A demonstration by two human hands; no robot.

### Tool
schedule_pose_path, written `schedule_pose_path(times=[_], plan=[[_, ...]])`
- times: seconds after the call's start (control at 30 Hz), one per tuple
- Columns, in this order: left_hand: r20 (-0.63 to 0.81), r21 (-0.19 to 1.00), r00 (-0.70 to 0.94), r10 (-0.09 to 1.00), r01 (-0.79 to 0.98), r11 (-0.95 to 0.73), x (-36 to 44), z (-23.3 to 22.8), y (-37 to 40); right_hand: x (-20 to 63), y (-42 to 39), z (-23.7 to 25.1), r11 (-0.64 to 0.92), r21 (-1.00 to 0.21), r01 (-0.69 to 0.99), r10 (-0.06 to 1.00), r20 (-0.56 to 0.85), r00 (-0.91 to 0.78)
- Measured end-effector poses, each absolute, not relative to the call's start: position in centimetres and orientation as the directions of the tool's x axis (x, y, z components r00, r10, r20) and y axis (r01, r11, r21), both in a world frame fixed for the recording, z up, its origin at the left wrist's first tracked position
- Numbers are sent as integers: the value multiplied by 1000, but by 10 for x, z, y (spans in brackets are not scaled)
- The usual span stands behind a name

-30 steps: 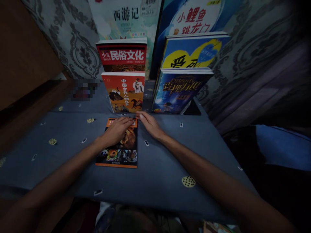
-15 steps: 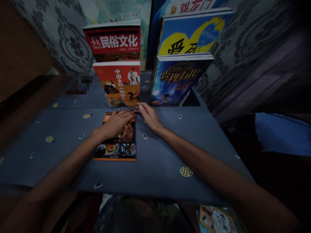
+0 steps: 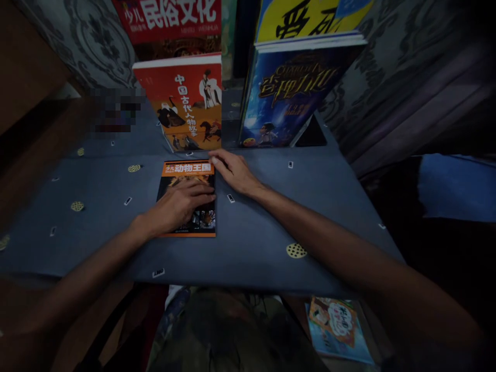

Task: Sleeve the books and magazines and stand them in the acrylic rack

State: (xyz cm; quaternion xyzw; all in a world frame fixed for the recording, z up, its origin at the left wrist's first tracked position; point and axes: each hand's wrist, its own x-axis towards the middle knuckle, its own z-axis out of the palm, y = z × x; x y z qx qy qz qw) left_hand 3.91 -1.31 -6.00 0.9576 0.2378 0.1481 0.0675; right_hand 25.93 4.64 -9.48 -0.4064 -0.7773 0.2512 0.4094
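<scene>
Head view: orange-topped animal book [image 3: 188, 178] lies flat, both hands' grip open on it.

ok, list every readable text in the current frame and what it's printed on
"少儿 动物王国": orange-banded book lying flat under the left hand.
"中国古代人物故事": red standing book.
"民俗文化": red book at the top; small print beside it unreadable.
Blue standing book: ornate gold title, not legible.
Yellow book: black characters cut off.
Floor booklet: too blurred.
</scene>
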Motion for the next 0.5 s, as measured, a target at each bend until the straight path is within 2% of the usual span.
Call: schedule_pose_path(times=[0.23, 0.4, 0.5], plan=[[264, 241, 847, 461, 405, -882, 31, -53, -77, 258, 44, -97, 573, -674, 466, 817, 432, -381], [264, 163, 822, 505, 479, -863, 35, -51, -98, 254, 38, -98, 647, -548, 530, 762, 486, -428], [294, 130, 781, 551, 538, -833, 38, -53, -101, 252, 20, -95, 700, -502, 507, 714, 505, -485]])
